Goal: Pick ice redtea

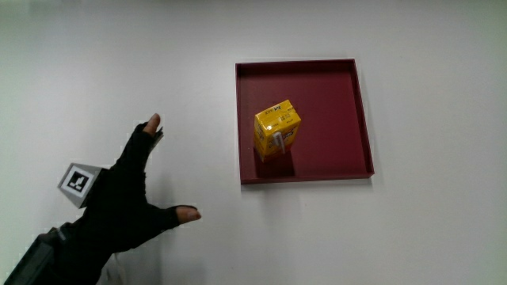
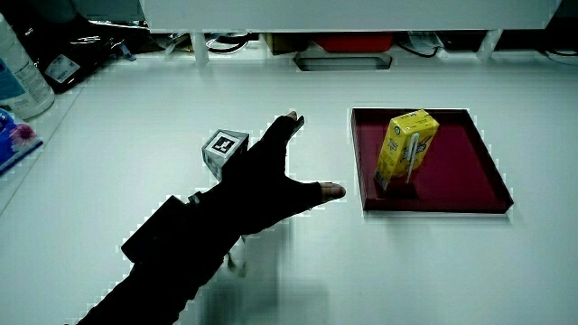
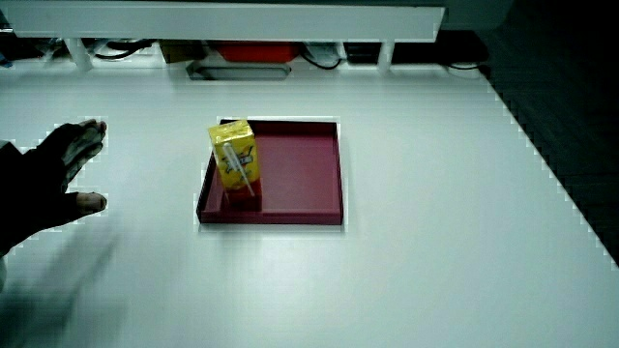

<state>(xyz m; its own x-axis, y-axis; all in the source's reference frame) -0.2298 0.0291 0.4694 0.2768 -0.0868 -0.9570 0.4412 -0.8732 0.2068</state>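
1. A small yellow carton of iced red tea (image 1: 277, 131) stands upright inside a shallow, square, dark red tray (image 1: 337, 79), in the part of the tray nearer the person. In both side views a thin straw in its wrapper runs down the face that looks toward the person.

2. The hand in the black fingerless glove (image 1: 127, 202) hovers over bare white tabletop (image 1: 428, 237) beside the tray, well apart from the carton. Its fingers are spread and loose, thumb stretched toward the tray, and it holds nothing. The small patterned cube (image 1: 78, 183) sits on the back of the hand.

3. From where I stand the carton looks like a light thing, a single-serve drink box. Its paperboard walls should be fairly stiff if it is full, but they would give under a hard squeeze, so I would expect a moderate pinch to be enough.

4. The surface looks smooth and perhaps a little slick. The flat faces give good purchase, though.

5. The best hold, I think, is across two facing side panels around the middle or upper body, thumb on one and fingers on the other, keeping off the straw so that it is not peeled away.

6. The tray's low rim (image 2: 433, 206) lies just beside the carton's foot, so coming in from above seems easier than sliding in low. Tall and narrow, the carton could tip if nudged before the fingers close.
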